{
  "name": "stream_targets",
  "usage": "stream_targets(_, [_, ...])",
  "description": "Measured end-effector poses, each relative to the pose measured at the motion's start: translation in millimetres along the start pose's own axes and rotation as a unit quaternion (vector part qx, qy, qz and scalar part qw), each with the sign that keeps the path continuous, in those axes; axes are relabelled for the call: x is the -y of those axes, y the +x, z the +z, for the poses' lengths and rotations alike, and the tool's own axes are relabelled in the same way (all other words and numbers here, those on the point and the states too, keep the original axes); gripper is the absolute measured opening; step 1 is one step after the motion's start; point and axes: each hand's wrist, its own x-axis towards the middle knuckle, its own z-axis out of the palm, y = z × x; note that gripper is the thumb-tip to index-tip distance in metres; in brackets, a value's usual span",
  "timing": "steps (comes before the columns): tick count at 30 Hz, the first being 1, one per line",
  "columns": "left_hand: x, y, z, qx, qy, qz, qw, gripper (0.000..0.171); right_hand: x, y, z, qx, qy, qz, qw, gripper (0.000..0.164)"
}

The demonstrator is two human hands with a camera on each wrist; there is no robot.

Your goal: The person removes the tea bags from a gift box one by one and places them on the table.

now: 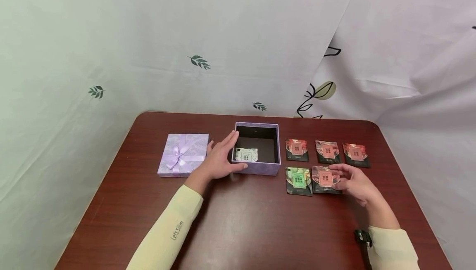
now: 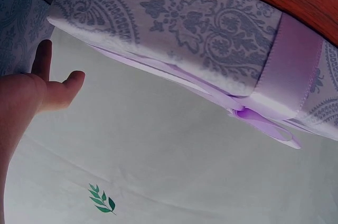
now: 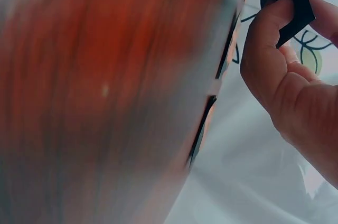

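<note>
My left hand [image 1: 220,158] rests against the near left corner of an open purple box [image 1: 262,169], thumb along its front wall and fingers along its left side. Inside that box lies a whitish sachet [image 1: 247,155]. With thumb and fingers, my right hand [image 1: 355,184] pinches the right edge of a red and black tea sachet [image 1: 322,178]; the right wrist view shows its dark back [image 3: 296,7] between them. Just left of it lies a green and black sachet [image 1: 299,180].
Behind these lie three more red and black sachets [image 1: 296,149] in a row. A purple lid [image 1: 186,148] with a ribbon bow sits left of the box. The brown table [image 1: 238,220] meets a pale curtain [image 1: 238,47] at its back edge.
</note>
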Motion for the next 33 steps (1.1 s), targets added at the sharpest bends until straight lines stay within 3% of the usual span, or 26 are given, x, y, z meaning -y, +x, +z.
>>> stream_targets(5, [-0.1,0.0,0.5,-0.002,-0.001,0.002,1.0,0.107,-4.6,2.0,-4.8,0.004,-0.02,0.008,1.0,0.061])
stream_targets(9, [-0.5,-0.3,0.5,-0.001,-0.003,0.0,1.0,0.107,-7.4,3.5,-5.7,0.007,-0.071,0.005,0.997,0.058])
stream_targets(15, [0.0,0.3,1.5,0.001,-0.003,-0.001,1.0,0.108,-4.9,3.0,-5.1,-0.002,-0.186,-0.015,0.982,0.051])
stream_targets(21, [0.8,0.9,1.9,-0.003,-0.003,0.003,1.0,0.108,-1.8,4.6,-3.4,-0.02,-0.251,-0.01,0.968,0.05])
stream_targets(33, [0.0,1.2,0.9,0.002,0.001,0.0,1.0,0.108,4.1,2.7,-4.8,-0.036,-0.293,-0.031,0.955,0.051])
